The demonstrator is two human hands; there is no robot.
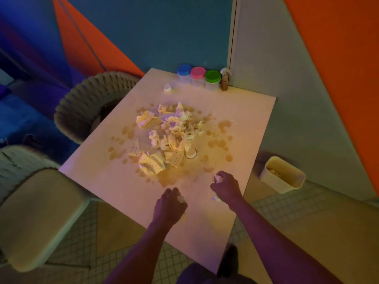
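Observation:
A pile of crumpled paper and torn dotted paper cups (168,136) lies in the middle of the white table (246,111), among brownish spill stains (223,126). My left hand (169,206) grips a crumpled wad of paper against the table near its front edge. My right hand (225,186) grips another crumpled wad (218,178), a little further right and further in. A small white cup (191,153) lies at the pile's right side.
Three jars with blue (184,73), pink (198,75) and green (212,79) lids, a small brown bottle (225,82) and a small white cap (167,88) stand at the far edge. A white bin (282,175) sits on the floor right. Wicker chairs (88,105) stand left.

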